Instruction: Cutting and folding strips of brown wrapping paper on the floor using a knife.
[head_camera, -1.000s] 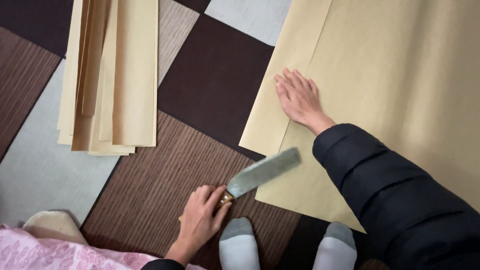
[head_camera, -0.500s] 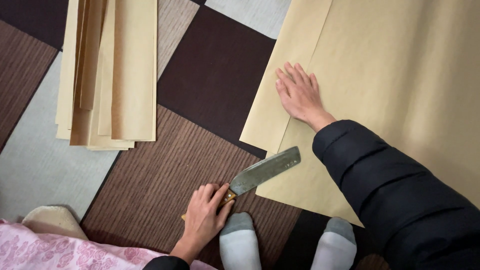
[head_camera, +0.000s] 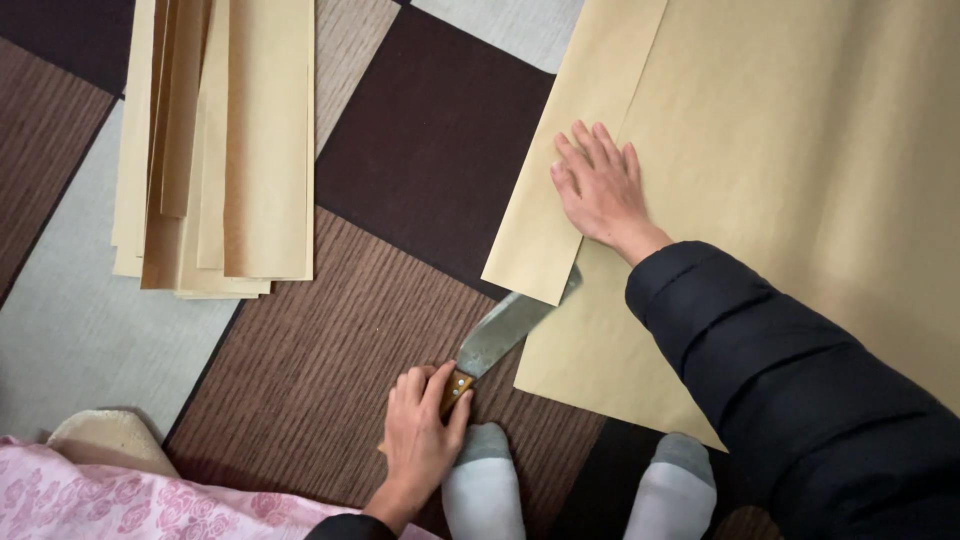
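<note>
Your left hand (head_camera: 420, 435) gripped the knife (head_camera: 505, 335); left of it lay paper strips (head_camera: 220, 150); your right hand (head_camera: 600, 190) pressed flat, fingers spread, on the folded sheet (head_camera: 760, 130) covering its tip.

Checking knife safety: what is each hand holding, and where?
Left hand grips the knife by its wooden handle. Right hand holds nothing, pressing flat on the paper sheet.
</note>
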